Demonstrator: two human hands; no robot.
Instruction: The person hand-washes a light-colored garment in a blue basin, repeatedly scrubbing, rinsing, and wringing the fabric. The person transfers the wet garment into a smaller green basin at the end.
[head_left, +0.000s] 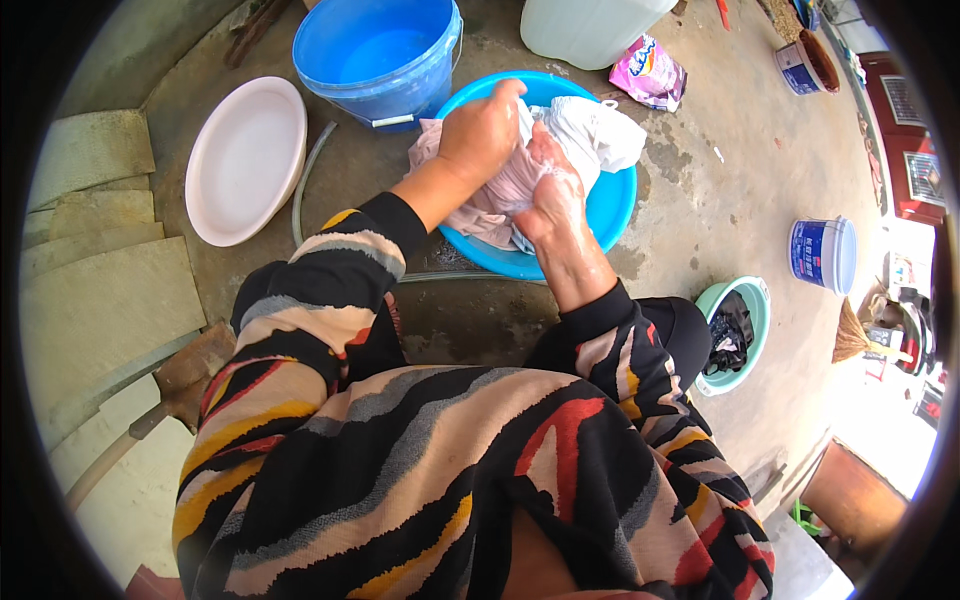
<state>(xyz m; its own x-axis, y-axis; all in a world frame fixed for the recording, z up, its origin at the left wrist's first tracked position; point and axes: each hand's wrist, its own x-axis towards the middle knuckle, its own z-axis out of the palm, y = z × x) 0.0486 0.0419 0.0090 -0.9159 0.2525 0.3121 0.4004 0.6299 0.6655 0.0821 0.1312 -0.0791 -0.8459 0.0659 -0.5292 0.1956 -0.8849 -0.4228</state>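
A blue plastic basin sits on the floor before my knees. Wet pink cloth fills its left side and hangs over the rim, while a white garment is heaped on the right. Over the middle of the basin my left hand is closed in a fist on the cloth, a white fold showing beside its fingers. Close by and lower, my right hand, wet with suds, grips the pink cloth, its fingers pointing up towards the left hand. The bunched cloth between the hands hides part of their grip.
Beyond the basin stand a blue bucket holding water, a translucent plastic jug and a pink detergent bag. A pale oval basin and a clear hose lie left. Rightward is a mint-green basin with dark clothes.
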